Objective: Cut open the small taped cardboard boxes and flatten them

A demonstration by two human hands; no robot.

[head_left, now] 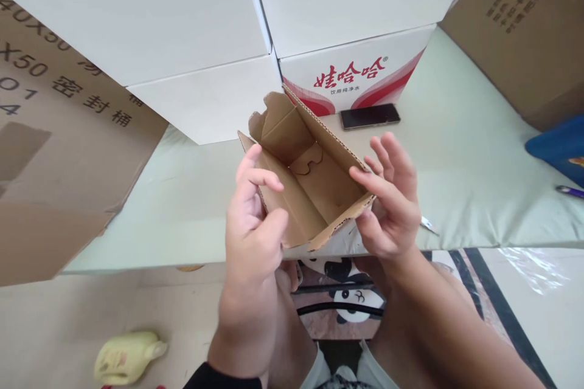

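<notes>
A small brown cardboard box (pixel 335 182) stands at the table's front edge, its top open towards me and a cut-out flap showing inside at the bottom. Beside its left wall is my left hand (pixel 258 213), thumb and fingers apart and loosely bent, nothing between them. My right hand (pixel 390 206) is at the box's right front corner, the index fingertip at the rim and the thumb close to the front flap. Its other fingers are spread. Whether the left palm touches the box is hidden.
Behind the box are white cartons (pixel 356 76) with red print and a black phone (pixel 370 116). Large brown cartons flank the green-covered table (pixel 465 194). A blue object (pixel 559 146) and a purple pen (pixel 570 191) lie right. A yellow bottle (pixel 130 357) lies on the floor.
</notes>
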